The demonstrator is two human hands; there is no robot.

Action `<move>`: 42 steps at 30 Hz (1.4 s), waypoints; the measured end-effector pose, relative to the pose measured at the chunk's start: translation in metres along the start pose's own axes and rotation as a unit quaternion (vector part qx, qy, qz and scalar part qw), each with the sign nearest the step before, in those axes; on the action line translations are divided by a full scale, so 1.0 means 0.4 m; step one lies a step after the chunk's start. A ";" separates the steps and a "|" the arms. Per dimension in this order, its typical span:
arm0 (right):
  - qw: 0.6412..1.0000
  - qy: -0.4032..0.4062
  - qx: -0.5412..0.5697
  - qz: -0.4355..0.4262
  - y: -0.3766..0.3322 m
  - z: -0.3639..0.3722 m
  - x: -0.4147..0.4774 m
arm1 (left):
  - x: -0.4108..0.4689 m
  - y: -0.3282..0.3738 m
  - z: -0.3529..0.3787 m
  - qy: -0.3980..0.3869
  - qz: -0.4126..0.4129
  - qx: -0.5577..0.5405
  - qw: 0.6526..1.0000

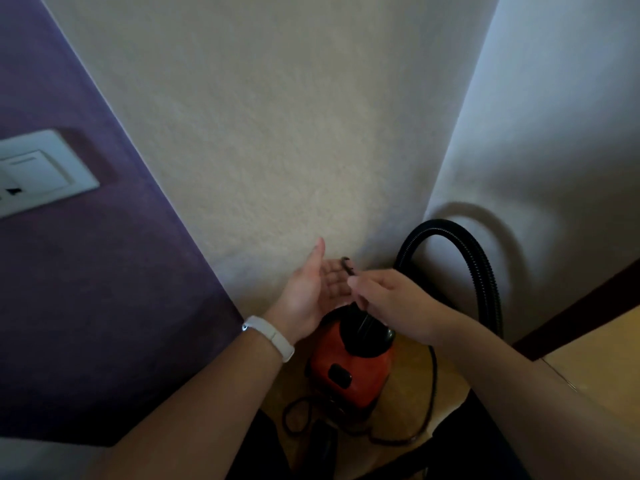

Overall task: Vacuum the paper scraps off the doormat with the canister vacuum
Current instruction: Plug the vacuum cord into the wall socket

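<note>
The orange canister vacuum [349,368] with a black top stands on the floor in a wall corner, below my hands. Its black ribbed hose [479,265] arcs up along the right wall. My left hand [308,292], with a white wristband, is held open above the vacuum, palm turned to the right. My right hand [391,299] faces it, fingertips pinched on a thin dark cord piece [346,265] just in front of the left palm. A black power cord [431,393] loops over the floor around the vacuum. No doormat or paper scraps are in view.
A purple wall on the left carries a white switch and socket plate [38,171]. Beige walls close the corner ahead and to the right. A dark skirting strip [588,299] runs above the tan floor [595,358] at right.
</note>
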State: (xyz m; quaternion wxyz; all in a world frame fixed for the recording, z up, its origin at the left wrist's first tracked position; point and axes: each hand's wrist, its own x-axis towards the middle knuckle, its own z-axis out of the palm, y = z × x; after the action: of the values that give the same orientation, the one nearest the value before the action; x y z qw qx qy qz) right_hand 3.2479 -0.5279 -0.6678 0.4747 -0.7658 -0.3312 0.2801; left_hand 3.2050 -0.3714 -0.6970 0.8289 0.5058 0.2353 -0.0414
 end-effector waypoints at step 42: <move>0.831 0.161 0.527 0.082 0.035 -0.152 0.113 | -0.202 0.003 -0.363 0.110 0.160 0.491 0.849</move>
State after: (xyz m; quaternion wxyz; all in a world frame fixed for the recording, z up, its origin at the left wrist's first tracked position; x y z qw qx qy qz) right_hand 3.3247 -0.5306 -0.6619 0.8281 -0.4584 0.0120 0.3226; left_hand 3.0834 -0.2599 -0.7159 0.4366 0.8785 0.1900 0.0381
